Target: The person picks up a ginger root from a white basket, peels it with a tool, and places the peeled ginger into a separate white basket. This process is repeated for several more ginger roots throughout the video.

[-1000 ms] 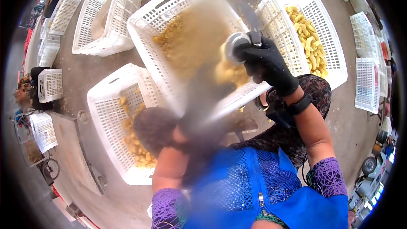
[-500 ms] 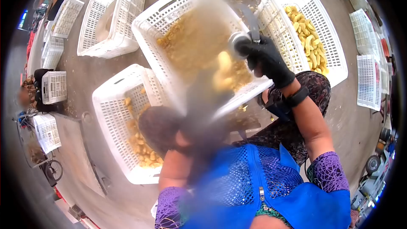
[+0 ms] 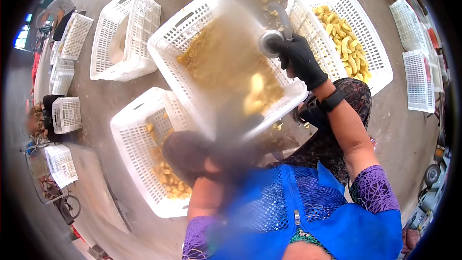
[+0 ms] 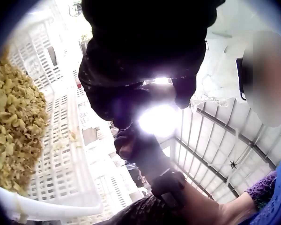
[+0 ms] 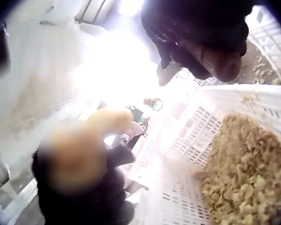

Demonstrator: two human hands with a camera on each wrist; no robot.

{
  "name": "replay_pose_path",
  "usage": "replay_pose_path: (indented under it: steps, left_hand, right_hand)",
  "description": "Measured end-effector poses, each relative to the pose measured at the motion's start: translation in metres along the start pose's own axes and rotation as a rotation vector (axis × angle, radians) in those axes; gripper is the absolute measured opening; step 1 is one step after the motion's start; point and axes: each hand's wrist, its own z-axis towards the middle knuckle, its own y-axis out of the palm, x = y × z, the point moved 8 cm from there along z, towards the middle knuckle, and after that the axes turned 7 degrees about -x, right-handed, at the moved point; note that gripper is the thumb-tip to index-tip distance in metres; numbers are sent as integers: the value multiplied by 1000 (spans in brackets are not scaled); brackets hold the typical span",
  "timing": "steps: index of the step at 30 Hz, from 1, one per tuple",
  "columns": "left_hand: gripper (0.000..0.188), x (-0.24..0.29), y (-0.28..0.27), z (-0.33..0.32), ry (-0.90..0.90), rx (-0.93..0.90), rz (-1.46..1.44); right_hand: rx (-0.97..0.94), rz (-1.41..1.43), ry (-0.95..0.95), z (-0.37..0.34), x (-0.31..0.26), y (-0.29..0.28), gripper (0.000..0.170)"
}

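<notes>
The black-gloved right hand (image 3: 303, 62) grips a tool with a round metal part (image 3: 271, 43) and a curved blade (image 3: 285, 19), held over the edge of the middle crate (image 3: 168, 74). In the blurred lower middle of the head view is the left hand (image 3: 236, 127), also gloved, with a pale yellow piece (image 3: 255, 96) at its fingers. The right wrist view shows the left hand (image 5: 84, 197) holding that piece (image 5: 75, 161), away from the right hand (image 5: 201, 42). Yellow-brown scraps (image 5: 243, 183) lie in the crate below. Glare and blur hide the left fingers' detail.
A crate (image 3: 380, 50) at right holds smooth yellow pieces (image 3: 346, 43); another (image 3: 130, 149) at lower left holds more. A white crate (image 3: 103, 48) stands at upper left. People and stacked crates line the left side, and scraps dot the floor.
The yellow piece and left hand sit lower in the head view, farther from the tool. The right hand has shifted slightly up from the piece. The whole head view has moved a little.
</notes>
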Motion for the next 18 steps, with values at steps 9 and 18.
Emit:
replay_pose_path:
  steps: [9, 18]
  left_hand:
    - [25, 41, 15, 4, 129, -78, 409]
    - [27, 13, 10, -4, -85, -139, 39]
  right_hand:
    - [-267, -15, -97, -24, -1, 44, 21]
    - [-198, -348, -713, -32, -47, 38, 23]
